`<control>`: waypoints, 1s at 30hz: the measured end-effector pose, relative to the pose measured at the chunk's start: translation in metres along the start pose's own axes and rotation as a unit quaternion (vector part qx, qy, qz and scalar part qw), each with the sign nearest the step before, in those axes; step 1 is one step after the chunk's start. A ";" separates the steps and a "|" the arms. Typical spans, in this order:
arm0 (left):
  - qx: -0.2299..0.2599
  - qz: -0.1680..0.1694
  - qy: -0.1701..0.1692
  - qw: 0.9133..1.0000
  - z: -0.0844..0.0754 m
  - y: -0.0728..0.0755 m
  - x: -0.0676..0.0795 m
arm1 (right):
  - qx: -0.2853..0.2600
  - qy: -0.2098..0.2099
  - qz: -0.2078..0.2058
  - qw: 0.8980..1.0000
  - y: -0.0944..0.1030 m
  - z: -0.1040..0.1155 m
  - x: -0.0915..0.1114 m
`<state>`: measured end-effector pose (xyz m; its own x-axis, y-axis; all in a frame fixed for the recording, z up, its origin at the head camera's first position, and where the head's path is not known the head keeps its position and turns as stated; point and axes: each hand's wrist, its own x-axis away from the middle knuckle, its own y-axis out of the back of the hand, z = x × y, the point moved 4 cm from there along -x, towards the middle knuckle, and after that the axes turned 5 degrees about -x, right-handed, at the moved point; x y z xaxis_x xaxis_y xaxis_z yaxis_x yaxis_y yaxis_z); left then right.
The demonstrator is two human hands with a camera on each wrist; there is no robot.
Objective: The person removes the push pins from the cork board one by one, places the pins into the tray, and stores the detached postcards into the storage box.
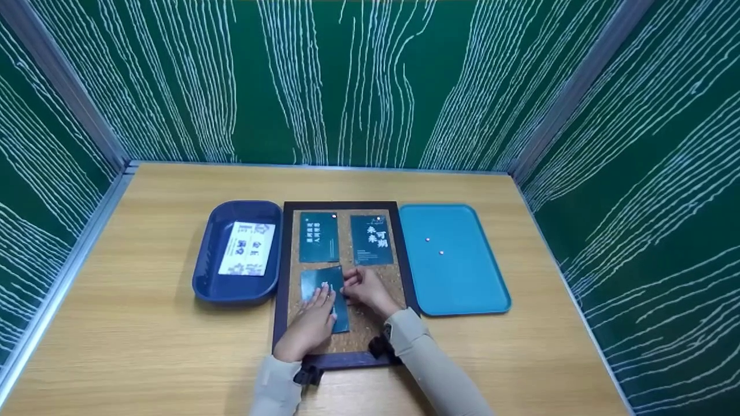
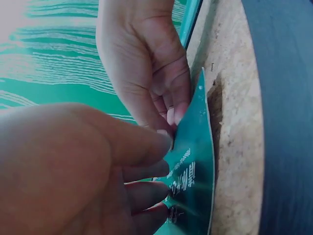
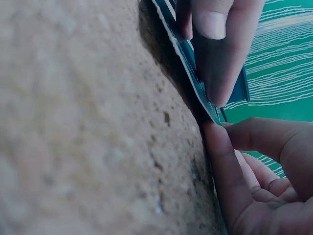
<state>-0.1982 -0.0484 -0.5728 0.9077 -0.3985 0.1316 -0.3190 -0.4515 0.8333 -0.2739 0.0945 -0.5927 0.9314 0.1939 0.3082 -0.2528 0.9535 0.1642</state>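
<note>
Grey sleeves point(image 1: 442, 370) stretch across the desk point(image 1: 133, 323), where a person's left hand point(image 1: 315, 320), fingers laid out fairly straight, presses on a green card point(image 1: 314, 279) over the lower half of a corkboard point(image 1: 364, 318). Fingertips of the right hand point(image 1: 367, 289) pinch the card's edge; whether they hold anything else is hidden. Slightly askew beneath two tacked cards point(image 1: 318, 245), the sheet bows off the board. Careful handling probably means squaring it up, flattening the raised edge and steadying it with the left palm.
</note>
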 end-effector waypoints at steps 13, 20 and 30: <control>0.074 -0.002 -0.009 0.997 0.001 0.021 0.004 | -0.001 0.006 0.000 1.000 0.001 0.001 0.003; 0.119 -0.089 -0.024 0.989 0.010 0.058 0.013 | -0.009 0.001 -0.001 1.000 0.001 -0.001 0.002; 0.191 -0.181 0.004 0.965 0.050 0.111 0.034 | -0.015 0.012 -0.013 1.000 0.000 0.000 0.002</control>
<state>-0.2162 -0.1523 -0.5027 0.9801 -0.1541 -0.1251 -0.0569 -0.8220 0.5667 -0.2720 0.0946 -0.5922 0.9437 0.1745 0.2809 -0.2213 0.9645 0.1441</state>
